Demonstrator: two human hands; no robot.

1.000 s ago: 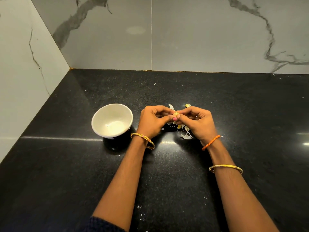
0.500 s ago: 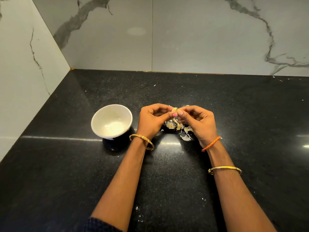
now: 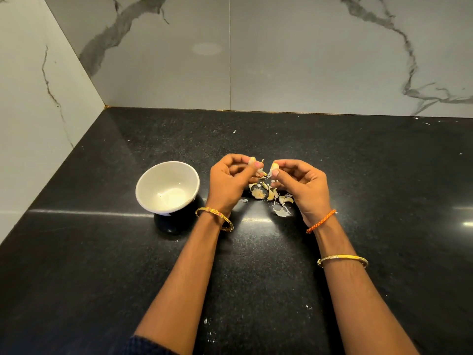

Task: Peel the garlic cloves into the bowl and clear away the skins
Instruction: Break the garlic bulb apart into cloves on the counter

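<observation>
Both hands pinch pale garlic pieces, left (image 3: 231, 179), right (image 3: 304, 187); white bowl (image 3: 143, 187) contents unclear.

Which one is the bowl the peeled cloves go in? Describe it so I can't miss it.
Start at the black countertop near the corner of the marble walls. The bowl stands just beside the left hand, on the side away from the garlic skins. It is the only vessel: round, white inside, on a dark base.

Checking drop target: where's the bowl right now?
Head view: the white bowl sits on the black counter, just left of the left hand, near the wall corner.
</observation>
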